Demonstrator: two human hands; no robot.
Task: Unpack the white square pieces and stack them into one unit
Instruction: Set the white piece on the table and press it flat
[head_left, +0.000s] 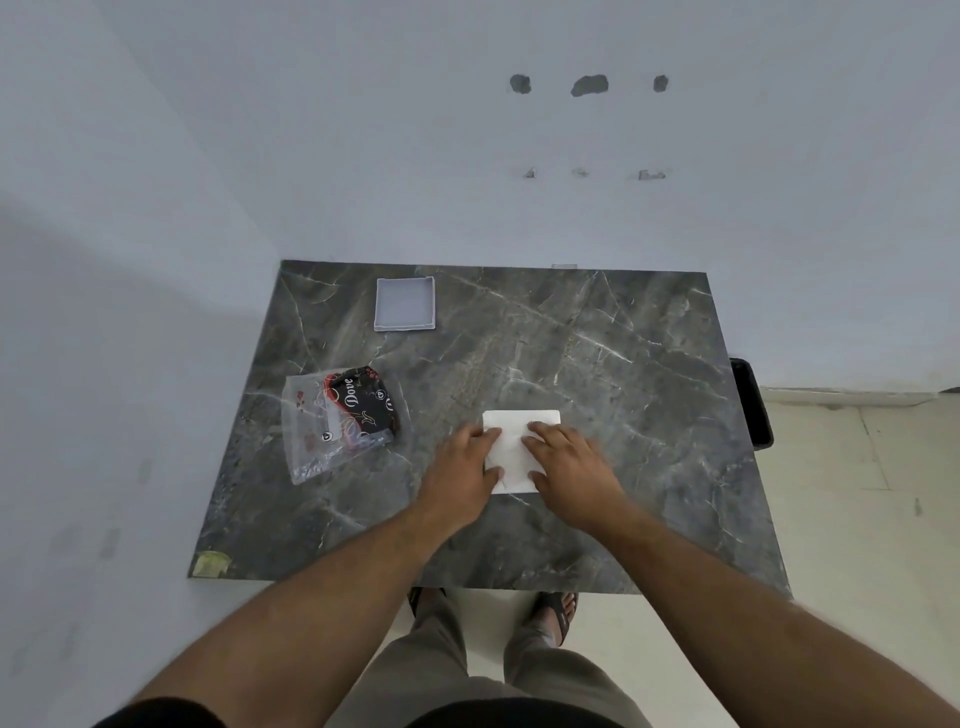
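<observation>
White square pieces lie in one flat pile on the dark marble table, near its front middle. My left hand rests on the pile's left edge, fingers and thumb pinching that side. My right hand covers the pile's right part, fingers spread flat on top. The pile's far edge and near corner show between and beyond my hands. How many pieces lie in the pile cannot be told. A clear plastic packet with a black and red printed label lies crumpled to the left.
A shallow white square tray sits at the table's far left. A black object leans beside the table's right edge. A yellow-green patch marks the front left corner. Walls close the far and left sides; my feet stand below the front edge.
</observation>
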